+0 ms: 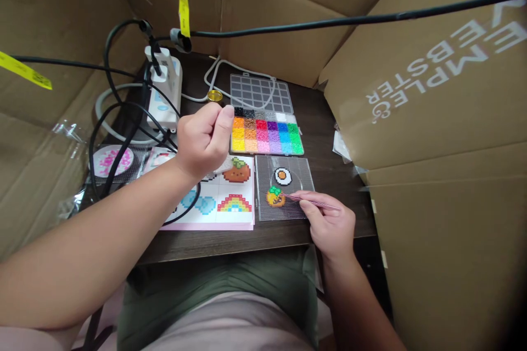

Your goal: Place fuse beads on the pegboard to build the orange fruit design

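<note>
Head view: from my remote seat, I see the right hand pinched closed around pink tweezers, whose long axis runs roughly left-right, tips at the right edge of the orange bead fruit. That fruit lies left of this nearer hand, on the clear pegboard. The left hand curls into a fist, contents undeterminable, farther left.

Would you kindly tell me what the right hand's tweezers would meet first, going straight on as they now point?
The pink tweezers in the right hand would likely meet the orange bead fruit on the clear pegboard first; whether they touch it is unclear.
</note>
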The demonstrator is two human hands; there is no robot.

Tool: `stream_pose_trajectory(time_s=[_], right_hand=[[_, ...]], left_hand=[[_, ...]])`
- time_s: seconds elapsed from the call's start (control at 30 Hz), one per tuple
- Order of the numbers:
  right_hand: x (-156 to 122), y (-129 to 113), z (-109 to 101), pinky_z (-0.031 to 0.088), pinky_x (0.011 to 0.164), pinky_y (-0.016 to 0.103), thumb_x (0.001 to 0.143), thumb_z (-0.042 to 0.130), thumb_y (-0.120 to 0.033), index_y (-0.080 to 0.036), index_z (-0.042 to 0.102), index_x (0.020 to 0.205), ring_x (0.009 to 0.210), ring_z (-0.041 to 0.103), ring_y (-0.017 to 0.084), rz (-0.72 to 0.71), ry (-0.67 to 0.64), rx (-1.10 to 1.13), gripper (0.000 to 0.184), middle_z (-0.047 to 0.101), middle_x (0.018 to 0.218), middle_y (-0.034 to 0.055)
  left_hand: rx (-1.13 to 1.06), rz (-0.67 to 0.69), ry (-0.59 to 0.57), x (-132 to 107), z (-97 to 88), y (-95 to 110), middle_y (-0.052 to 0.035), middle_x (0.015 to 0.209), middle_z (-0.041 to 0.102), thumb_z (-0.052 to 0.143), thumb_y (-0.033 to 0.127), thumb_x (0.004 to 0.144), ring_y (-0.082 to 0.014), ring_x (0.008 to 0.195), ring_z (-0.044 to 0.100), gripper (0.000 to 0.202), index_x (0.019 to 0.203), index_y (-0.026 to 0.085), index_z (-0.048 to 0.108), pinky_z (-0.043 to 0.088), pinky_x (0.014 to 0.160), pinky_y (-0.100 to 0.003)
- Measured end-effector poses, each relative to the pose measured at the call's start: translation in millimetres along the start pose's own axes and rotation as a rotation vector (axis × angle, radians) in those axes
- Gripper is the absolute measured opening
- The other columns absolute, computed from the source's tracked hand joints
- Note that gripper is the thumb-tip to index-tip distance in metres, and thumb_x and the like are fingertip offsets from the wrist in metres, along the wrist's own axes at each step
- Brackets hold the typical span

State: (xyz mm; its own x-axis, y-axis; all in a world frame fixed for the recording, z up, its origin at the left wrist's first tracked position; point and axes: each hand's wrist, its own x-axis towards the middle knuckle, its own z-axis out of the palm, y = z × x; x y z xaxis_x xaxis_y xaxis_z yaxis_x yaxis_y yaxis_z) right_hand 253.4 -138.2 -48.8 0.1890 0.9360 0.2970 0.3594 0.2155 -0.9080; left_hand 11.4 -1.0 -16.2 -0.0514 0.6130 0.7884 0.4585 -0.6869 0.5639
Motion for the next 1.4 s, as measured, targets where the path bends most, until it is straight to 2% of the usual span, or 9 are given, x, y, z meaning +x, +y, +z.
stream_pose_trajectory(time_s=[0.23, 0.6, 0.97, 1.07, 1.23, 1.4], right_hand=[[-0.5, -0.3, -0.7, 0.062, 0.078, 0.028, 0.083, 0.068, -0.016, -0.023, 0.077, 0.085, 0.083, 0.075, 0.018, 0.023, -0.003, -0.001, 0.011, 0.078, 0.085, 0.0030], [0.1, -4.3, 1.5, 0.063, 0.079, 0.034, 0.083, 0.068, -0.022, -0.022, 0.077, 0.082, 0.083, 0.075, 0.020, 0.071, -0.001, -0.073, 0.009, 0.078, 0.086, 0.0056], [0.6, -5.6, 0.4, 0.062, 0.077, 0.032, 0.083, 0.069, -0.022, -0.022, 0.077, 0.084, 0.081, 0.075, 0.020, 0.072, 0.020, -0.055, 0.008, 0.078, 0.086, 0.0053], [-1.5, -1.2, -1.3, 0.062, 0.079, 0.034, 0.082, 0.070, -0.023, -0.021, 0.076, 0.083, 0.083, 0.075, 0.021, 0.051, 0.065, -0.024, 0.006, 0.078, 0.086, 0.0061], [-4.7, 8.5, -4.5, 0.062, 0.076, 0.036, 0.081, 0.072, -0.025, -0.021, 0.076, 0.086, 0.083, 0.074, 0.023, 0.046, 0.182, 0.034, 0.007, 0.078, 0.091, 0.0079], [-1.2, 9.4, -4.4, 0.062, 0.072, 0.036, 0.081, 0.072, -0.027, -0.022, 0.078, 0.089, 0.082, 0.074, 0.024, 0.060, 0.134, 0.002, 0.011, 0.077, 0.092, 0.0093]], left_hand=[[0.010, 0.021, 0.016, -1.1, 1.5, -2.0, 0.0031, 0.049, 0.032, 0.047, 0.031, 0.096, -0.0070, 0.045, 0.030, 0.045, 0.056, 0.018, 0.034, 0.024, 0.043, -0.028], [0.018, -0.073, -0.013, -0.5, 0.1, 2.7, 0.0016, 0.050, 0.033, 0.044, 0.044, 0.096, -0.0092, 0.047, 0.033, 0.049, 0.055, 0.019, 0.036, 0.025, 0.046, -0.030], [0.011, -0.063, -0.013, -1.2, 0.3, 1.1, 0.0017, 0.050, 0.032, 0.044, 0.041, 0.097, -0.0094, 0.047, 0.034, 0.046, 0.056, 0.020, 0.036, 0.026, 0.046, -0.030], [0.002, -0.068, -0.016, -1.0, 0.1, 1.3, 0.0020, 0.051, 0.031, 0.044, 0.042, 0.096, -0.0091, 0.047, 0.031, 0.047, 0.056, 0.019, 0.034, 0.025, 0.046, -0.030], [0.001, -0.011, -0.002, -0.4, -1.6, 3.3, 0.0034, 0.051, 0.027, 0.048, 0.030, 0.095, -0.0077, 0.045, 0.027, 0.043, 0.058, 0.019, 0.029, 0.024, 0.045, -0.028], [0.001, 0.032, -0.005, 0.7, -3.1, 3.8, 0.0046, 0.051, 0.028, 0.051, 0.021, 0.092, -0.0066, 0.044, 0.028, 0.039, 0.060, 0.019, 0.030, 0.024, 0.044, -0.025]])
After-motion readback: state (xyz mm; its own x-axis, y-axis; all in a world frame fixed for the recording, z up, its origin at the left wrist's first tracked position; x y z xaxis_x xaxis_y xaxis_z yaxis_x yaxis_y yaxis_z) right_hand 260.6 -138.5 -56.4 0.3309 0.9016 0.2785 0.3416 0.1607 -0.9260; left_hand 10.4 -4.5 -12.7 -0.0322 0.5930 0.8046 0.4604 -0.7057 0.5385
